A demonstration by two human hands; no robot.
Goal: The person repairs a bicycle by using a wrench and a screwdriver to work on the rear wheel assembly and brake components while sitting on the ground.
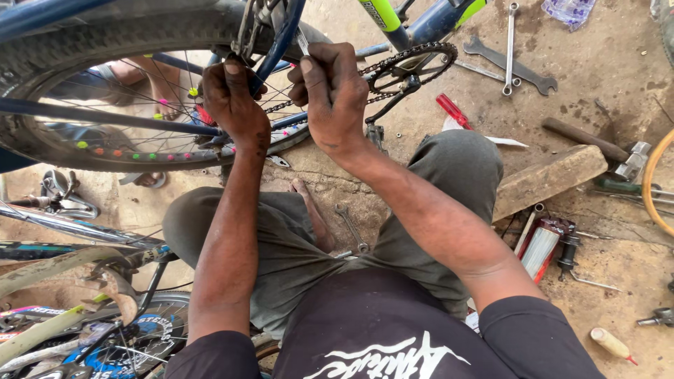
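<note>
At the top centre, the left hand (235, 105) grips the blue frame tube (281, 42) by the rear wheel (105, 42); the right hand (335, 95) pinches a small metal tool (302, 41). Steadying the tube firmly should prevent slips.

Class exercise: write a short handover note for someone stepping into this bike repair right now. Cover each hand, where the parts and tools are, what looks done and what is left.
Left hand: gripping the blue frame stay by the rear wheel.
Right hand: pinching a thin metal tool at the rear brake.
Chain sits on the chainring.
Small spanner lies between the knees; more spanners, a red screwdriver and a hammer lie to the right.
Done: unclear. Left: the adjustment in hand.
</note>
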